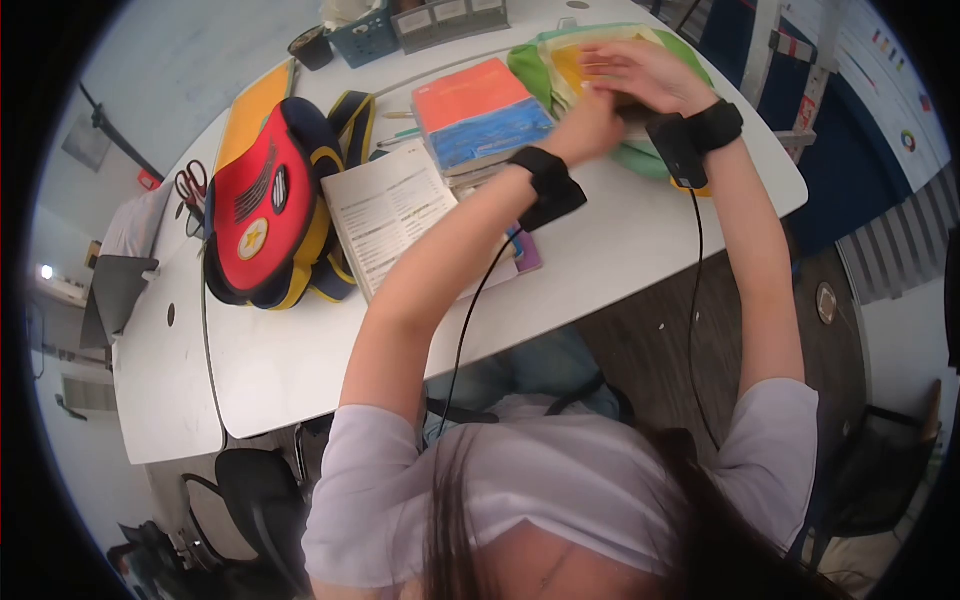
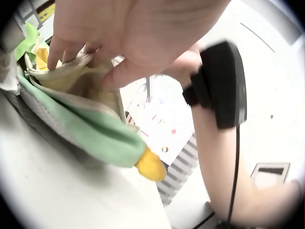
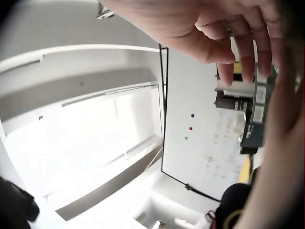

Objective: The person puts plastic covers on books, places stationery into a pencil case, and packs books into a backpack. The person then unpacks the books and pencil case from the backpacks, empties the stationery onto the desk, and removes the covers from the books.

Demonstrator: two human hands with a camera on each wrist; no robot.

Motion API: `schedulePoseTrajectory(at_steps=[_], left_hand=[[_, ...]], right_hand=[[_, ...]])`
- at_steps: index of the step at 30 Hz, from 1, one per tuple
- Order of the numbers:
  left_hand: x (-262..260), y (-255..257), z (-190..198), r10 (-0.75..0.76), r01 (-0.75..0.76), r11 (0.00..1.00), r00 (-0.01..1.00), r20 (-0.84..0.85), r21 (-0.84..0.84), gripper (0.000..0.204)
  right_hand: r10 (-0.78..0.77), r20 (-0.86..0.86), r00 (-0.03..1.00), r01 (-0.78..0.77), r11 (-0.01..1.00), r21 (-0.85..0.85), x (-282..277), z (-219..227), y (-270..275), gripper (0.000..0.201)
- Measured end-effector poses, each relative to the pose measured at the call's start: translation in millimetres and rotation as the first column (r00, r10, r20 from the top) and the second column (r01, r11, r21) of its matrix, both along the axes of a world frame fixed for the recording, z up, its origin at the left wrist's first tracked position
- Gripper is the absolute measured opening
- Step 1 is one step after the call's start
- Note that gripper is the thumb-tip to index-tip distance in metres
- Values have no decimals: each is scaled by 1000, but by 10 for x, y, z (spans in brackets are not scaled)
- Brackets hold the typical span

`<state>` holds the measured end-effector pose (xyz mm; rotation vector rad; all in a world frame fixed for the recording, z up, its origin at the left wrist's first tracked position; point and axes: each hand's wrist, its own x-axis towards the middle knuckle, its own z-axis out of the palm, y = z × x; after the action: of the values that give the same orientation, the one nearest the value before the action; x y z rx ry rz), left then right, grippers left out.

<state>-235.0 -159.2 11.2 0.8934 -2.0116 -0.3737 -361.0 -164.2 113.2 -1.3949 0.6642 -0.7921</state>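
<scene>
A green bag (image 1: 540, 75) with yellow parts and an unzipped cream lining lies at the table's far right. My left hand (image 1: 590, 130) is at its mouth. In the left wrist view, that hand's fingers (image 2: 71, 52) bend over the rim of the bag (image 2: 95, 131), and its thumb reaches down inside the opening, gripping the edge. What lies deep in the bag is hidden. Just above and beyond the left hand, my right hand (image 1: 645, 75) hovers over the bag. Its fingers (image 3: 245, 52) hang loosely bent and apart, with nothing held between them.
A red and navy backpack (image 1: 260, 210) sits left on the white table (image 1: 290, 370), beside scissors (image 1: 190, 183). An open book (image 1: 385, 205) and stacked books (image 1: 480, 105) lie mid-table. A blue basket (image 1: 365, 40) and dark pot (image 1: 311, 48) stand at the back; a ladder (image 1: 760, 60) is right.
</scene>
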Motion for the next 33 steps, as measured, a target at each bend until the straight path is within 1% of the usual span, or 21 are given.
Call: schedulePoseTrajectory(at_steps=[1, 2, 3, 4, 5, 6, 7, 8, 10, 11, 12, 13, 16, 18, 19, 21, 24, 26, 30, 31, 33], left_hand=[[108, 27, 232, 12, -2, 982, 998, -55, 190, 35], [230, 67, 496, 35, 6, 928, 994, -104, 373, 34], [312, 76, 628, 71, 55, 886, 965, -251, 460, 36], [379, 58, 703, 120, 115, 838, 915, -386, 534, 38], [434, 3, 705, 111, 122, 838, 917, -384, 533, 38], [474, -81, 698, 60, 141, 906, 890, -452, 398, 43], [485, -108, 729, 0, 151, 955, 860, -510, 255, 49], [484, -114, 733, -9, 159, 954, 861, -508, 253, 49], [484, -24, 829, -134, 174, 982, 914, -383, 70, 48], [467, -43, 769, -91, 76, 995, 958, -272, -64, 48], [461, 19, 788, -85, 68, 995, 959, -270, -70, 48], [461, 126, 813, -95, 87, 995, 954, -286, -42, 48], [503, 177, 809, -85, 88, 996, 950, -301, -3, 48], [536, 253, 769, -82, 93, 995, 960, -269, 28, 48], [558, 260, 756, -143, 156, 987, 956, -257, 31, 49], [585, 309, 739, -125, 129, 992, 971, -205, 8, 49], [615, 387, 759, -124, 137, 988, 979, -161, 75, 50], [607, 388, 741, -147, 169, 973, 978, -147, 155, 50], [483, 312, 565, -137, 149, 985, 982, -127, 87, 53], [441, 318, 565, -146, 154, 985, 985, -96, 82, 55], [341, 312, 547, -158, 164, 983, 985, -73, 82, 58]], right_hand=[[-99, -120, 988, 85, 990, -112, -114, 51, 44, 22], [-108, -120, 987, 94, 989, -113, -220, 43, 39, 22], [-168, -343, 924, 80, 963, -257, -317, 22, 25, 24], [-251, -534, 807, 30, 921, -389, -373, 1, 15, 25], [-382, -632, 674, 58, 880, -470, -382, -63, 12, 26], [-391, -629, 672, 68, 878, -473, -403, -159, -45, 26], [-511, -625, 590, 5, 776, -630, -423, -287, -161, 29], [-626, -591, 509, -78, 651, -755, -435, -408, -287, 33], [-626, -587, 514, -104, 634, -766, -404, -449, -566, 39], [-642, -595, 483, -205, 578, -790, -337, -409, -665, 40], [-659, -599, 454, -307, 515, -800, -260, -373, -746, 41], [-658, -595, 461, -311, 508, -803, -186, -343, -810, 41], [-791, -610, 55, -451, 525, -722, 52, -314, -998, 47], [-790, -602, 116, -441, 502, -744, 33, -555, -1373, 46], [-786, -596, 163, -418, 492, -764, 63, -679, -1580, 46], [-772, -583, 252, -359, 485, -798, 8, -991, -1936, 45], [-745, -562, 359, -255, 501, -827, -787, -1591, -2075, 44], [-728, -546, 414, -179, 523, -833, -1077, -1853, -2763, 43], [-704, -482, 521, -35, 547, -836, -1796, -2105, -3598, 41], [-700, -489, 520, -43, 550, -834, -1903, -1921, -3495, 41], [-487, -243, 839, 298, 785, -544, -1577, -1381, -2772, 42]])
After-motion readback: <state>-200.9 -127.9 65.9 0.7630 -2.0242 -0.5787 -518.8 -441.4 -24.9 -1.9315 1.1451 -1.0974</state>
